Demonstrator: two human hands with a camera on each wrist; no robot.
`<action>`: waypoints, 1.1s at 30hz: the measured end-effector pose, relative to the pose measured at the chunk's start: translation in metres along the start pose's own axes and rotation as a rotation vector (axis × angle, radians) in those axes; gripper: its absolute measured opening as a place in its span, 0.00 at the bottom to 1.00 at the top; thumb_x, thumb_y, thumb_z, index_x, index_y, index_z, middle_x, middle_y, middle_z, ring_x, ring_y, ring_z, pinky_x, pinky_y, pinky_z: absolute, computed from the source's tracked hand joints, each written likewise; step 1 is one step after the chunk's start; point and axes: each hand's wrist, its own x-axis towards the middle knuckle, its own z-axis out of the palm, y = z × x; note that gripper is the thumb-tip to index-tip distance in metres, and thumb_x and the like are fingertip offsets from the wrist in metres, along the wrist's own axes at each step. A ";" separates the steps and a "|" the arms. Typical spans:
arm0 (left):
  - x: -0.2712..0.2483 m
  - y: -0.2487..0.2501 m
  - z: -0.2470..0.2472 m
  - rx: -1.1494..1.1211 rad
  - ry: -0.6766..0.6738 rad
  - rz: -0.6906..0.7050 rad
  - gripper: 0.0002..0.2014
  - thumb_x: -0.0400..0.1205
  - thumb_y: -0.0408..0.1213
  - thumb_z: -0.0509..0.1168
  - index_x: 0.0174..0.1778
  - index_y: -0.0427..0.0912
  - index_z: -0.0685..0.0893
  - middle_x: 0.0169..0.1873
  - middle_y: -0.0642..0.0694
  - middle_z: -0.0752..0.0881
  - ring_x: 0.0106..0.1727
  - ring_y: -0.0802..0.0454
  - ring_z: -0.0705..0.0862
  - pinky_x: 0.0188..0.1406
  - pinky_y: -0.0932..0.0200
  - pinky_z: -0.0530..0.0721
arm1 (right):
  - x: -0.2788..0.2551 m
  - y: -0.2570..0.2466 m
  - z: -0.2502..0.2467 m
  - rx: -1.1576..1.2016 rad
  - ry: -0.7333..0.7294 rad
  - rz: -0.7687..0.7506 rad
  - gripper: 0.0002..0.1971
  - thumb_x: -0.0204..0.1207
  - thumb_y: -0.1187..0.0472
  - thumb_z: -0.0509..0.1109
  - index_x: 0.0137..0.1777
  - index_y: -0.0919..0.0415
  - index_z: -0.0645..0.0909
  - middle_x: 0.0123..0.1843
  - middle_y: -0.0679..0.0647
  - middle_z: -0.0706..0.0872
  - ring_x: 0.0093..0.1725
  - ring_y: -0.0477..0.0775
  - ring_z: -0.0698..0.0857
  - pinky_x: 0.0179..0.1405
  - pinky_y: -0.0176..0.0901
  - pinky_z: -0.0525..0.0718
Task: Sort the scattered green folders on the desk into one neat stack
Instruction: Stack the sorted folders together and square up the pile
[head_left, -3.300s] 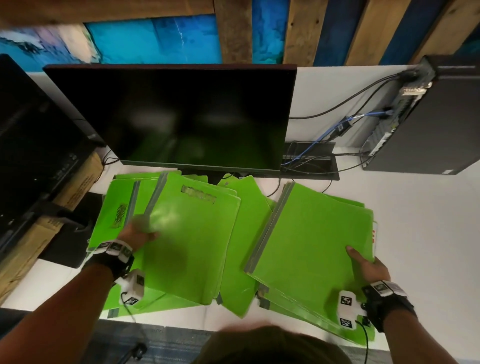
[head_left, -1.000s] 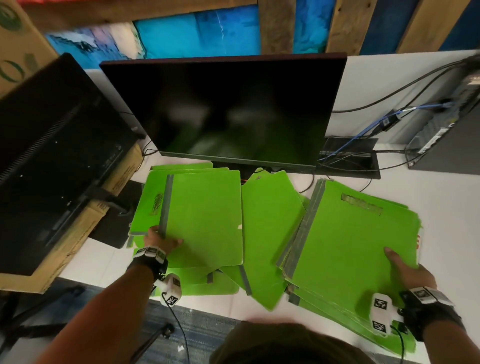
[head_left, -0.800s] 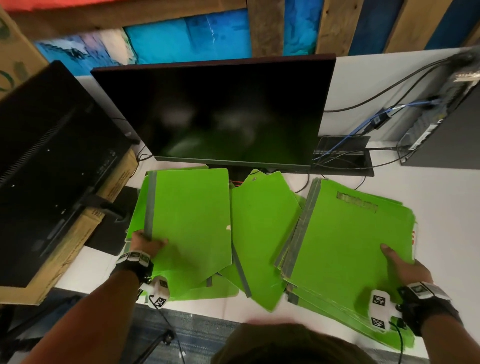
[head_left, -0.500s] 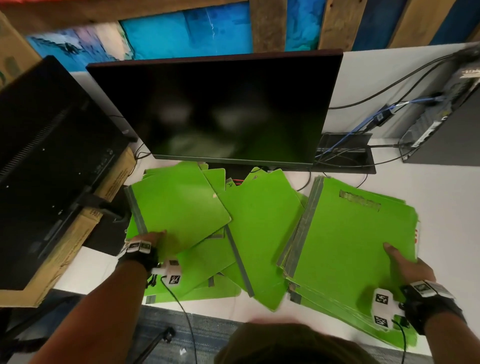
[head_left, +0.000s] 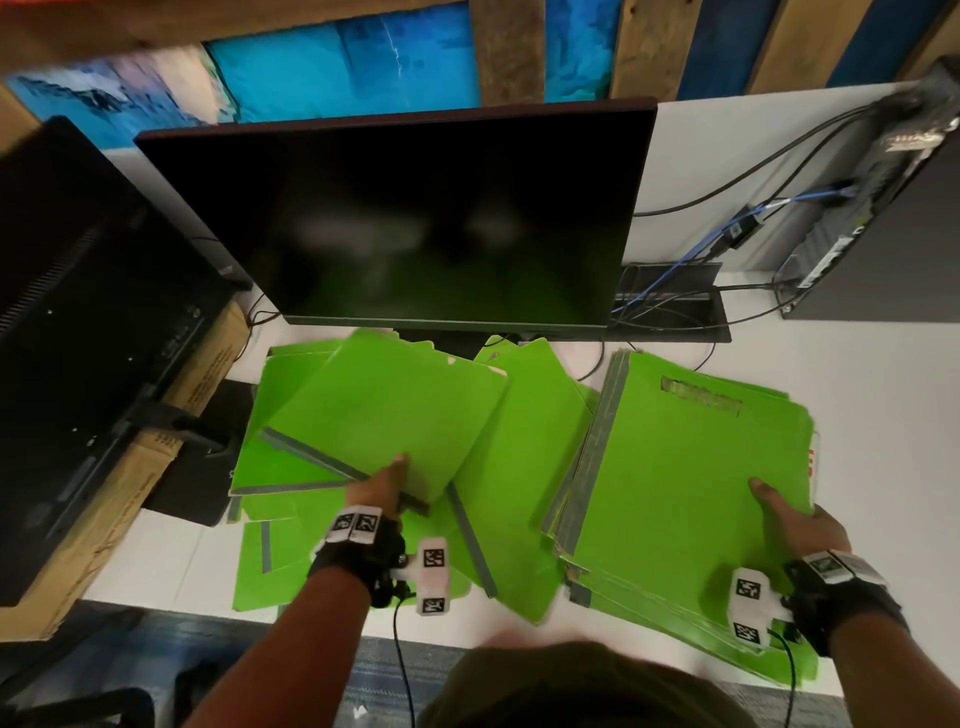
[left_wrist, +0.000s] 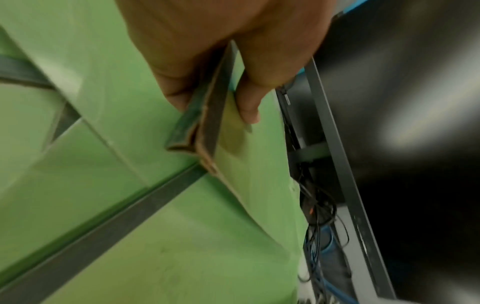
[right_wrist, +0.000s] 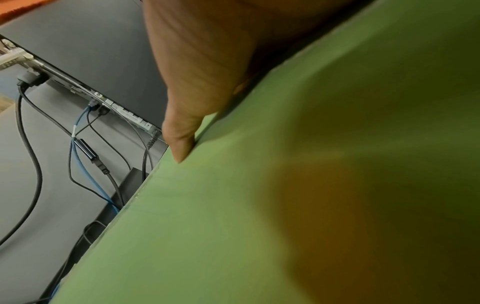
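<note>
The left hand (head_left: 378, 488) pinches the grey-taped spine edge of one green folder (head_left: 384, 415), thumb on top and fingers underneath, as the left wrist view shows plainly; the folder is tilted, its far corner pointing toward the monitor (head_left: 415, 218). Beneath and around it lie the loose folders (head_left: 514, 467), overlapping at odd angles across the left and middle of the white worktop (head_left: 156, 551). To the right sits the stack (head_left: 685, 483), several folders deep with their grey spines roughly lined up along its left side and the lower ones fanning out toward the near edge. The right hand (head_left: 795, 525) grips the stack's near right corner, thumb flat on the top cover and fingers out of sight below. A second black screen (head_left: 78, 322) stands at far left, and a computer tower (head_left: 893, 244) with cables (head_left: 691, 254) at far right.
</note>
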 end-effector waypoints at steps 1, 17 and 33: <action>0.013 -0.015 0.008 -0.060 -0.017 0.011 0.47 0.49 0.56 0.82 0.59 0.28 0.83 0.47 0.37 0.90 0.46 0.39 0.89 0.52 0.36 0.88 | 0.000 0.000 -0.001 -0.001 -0.004 -0.001 0.40 0.65 0.33 0.73 0.64 0.67 0.81 0.62 0.68 0.85 0.55 0.68 0.84 0.60 0.58 0.81; -0.050 -0.041 0.056 -0.119 -0.084 0.148 0.17 0.70 0.28 0.78 0.53 0.32 0.85 0.46 0.36 0.88 0.48 0.36 0.87 0.44 0.47 0.87 | 0.005 0.002 -0.009 0.041 -0.087 -0.013 0.38 0.65 0.35 0.74 0.66 0.65 0.81 0.64 0.67 0.84 0.60 0.68 0.84 0.60 0.53 0.81; -0.107 -0.033 -0.034 -0.346 -0.205 0.414 0.30 0.71 0.11 0.56 0.55 0.52 0.78 0.47 0.40 0.88 0.40 0.38 0.88 0.31 0.42 0.90 | 0.004 0.002 -0.015 0.053 -0.148 -0.017 0.38 0.65 0.37 0.75 0.68 0.64 0.79 0.66 0.64 0.83 0.62 0.66 0.83 0.61 0.51 0.78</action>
